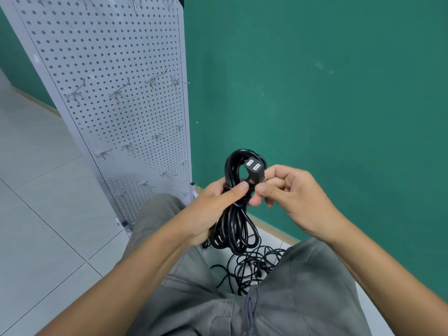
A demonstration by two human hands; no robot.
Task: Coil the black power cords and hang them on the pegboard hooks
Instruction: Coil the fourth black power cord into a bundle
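Note:
A coiled black power cord (232, 224) hangs in a long loop from my left hand (215, 207), which grips the bundle round its middle. Two black plug ends (253, 165) with white labels stick up at the top of the coil. My right hand (291, 195) pinches the cord just below those plugs, its fingers curled. More loose black cords (252, 267) lie tangled on the floor between my knees. The white pegboard (116, 105) stands to the left, with several bare metal hooks (116, 93) in rows.
A green wall (327, 93) rises straight ahead behind the cords. Pale floor tiles (43, 202) spread to the left of the pegboard. My legs in grey trousers (303, 287) fill the lower part of the view, either side of the tangled cords.

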